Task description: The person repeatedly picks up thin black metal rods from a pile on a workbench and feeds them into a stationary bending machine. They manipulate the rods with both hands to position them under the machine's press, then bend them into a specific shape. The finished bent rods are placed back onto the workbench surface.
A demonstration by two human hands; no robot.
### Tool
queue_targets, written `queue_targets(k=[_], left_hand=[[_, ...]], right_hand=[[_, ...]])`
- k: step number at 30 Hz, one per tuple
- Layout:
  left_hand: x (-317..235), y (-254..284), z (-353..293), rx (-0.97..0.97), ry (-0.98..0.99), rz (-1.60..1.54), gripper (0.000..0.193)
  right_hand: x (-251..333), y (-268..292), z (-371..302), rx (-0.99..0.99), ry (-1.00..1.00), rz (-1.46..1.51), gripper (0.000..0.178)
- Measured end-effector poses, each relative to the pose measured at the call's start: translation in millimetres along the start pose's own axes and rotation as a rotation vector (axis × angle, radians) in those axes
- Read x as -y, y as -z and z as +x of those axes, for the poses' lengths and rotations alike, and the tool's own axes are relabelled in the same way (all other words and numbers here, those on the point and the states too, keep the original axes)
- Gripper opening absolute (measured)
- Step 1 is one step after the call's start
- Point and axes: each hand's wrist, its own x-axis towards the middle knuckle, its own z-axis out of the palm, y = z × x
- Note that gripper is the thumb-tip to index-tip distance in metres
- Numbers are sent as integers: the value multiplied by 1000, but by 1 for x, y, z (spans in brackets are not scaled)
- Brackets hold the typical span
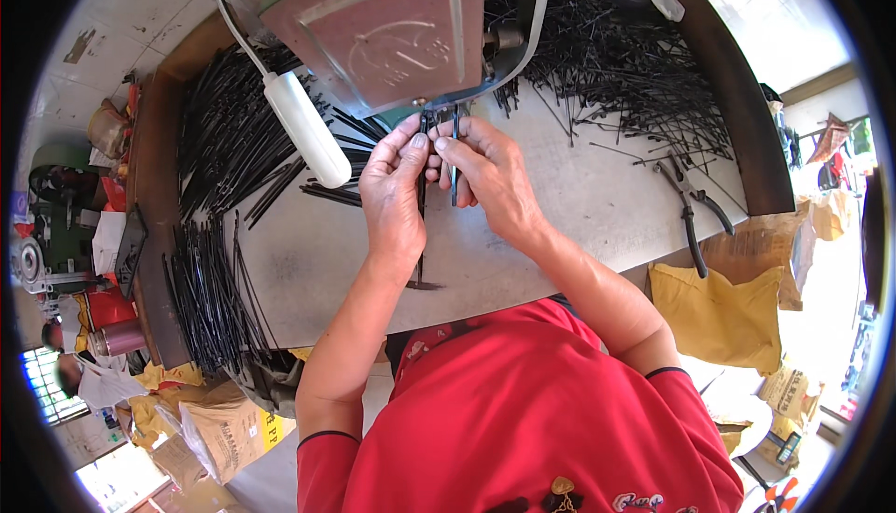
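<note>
Beside the embossed machine (387,37), tips obscured, left grip (397,182) pinches 1 thin black rod (421,233); right grip (490,172), 1 slim dark strip (455,188).

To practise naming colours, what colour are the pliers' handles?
The pliers' handles are black, best seen in the head view.

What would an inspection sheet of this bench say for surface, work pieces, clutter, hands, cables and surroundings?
Surface: grey tabletop, faintly smudged
Work pieces: black rods heaped left; tangled dark heap right
Clutter: pliers lying open near the right edge
Hands: left hand pinches one slim rod, right hand another, both at the machine
Cables: white cable joins a white stick-shaped fixture
Surroundings: yellow sack beyond the right front edge
</note>
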Motion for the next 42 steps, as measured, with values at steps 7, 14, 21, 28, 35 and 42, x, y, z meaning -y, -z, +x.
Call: queue_targets(k=[7,14,21,28,35,42], left_hand=[[-2,-4,-2,-26,4,-9,32],[-2,-5,-2,-27,-4,0,32],[0,-5,-3,-27,-18,-9,32],[-1,-5,-2,-28,-14,-10,32],[-1,-3,-3,-4,17,-17,33],[-3,0,-2,17,78,-52,35]], right_hand=[[2,1,-1,-7,8,12,18],[2,1,-1,-4,11,-5,17],[0,0,-1,-21,30,6,18],[0,-1,-1,-21,36,14,18],[-2,4,3,9,-5,48,18],[-3,3,1,15,12,9,17]])
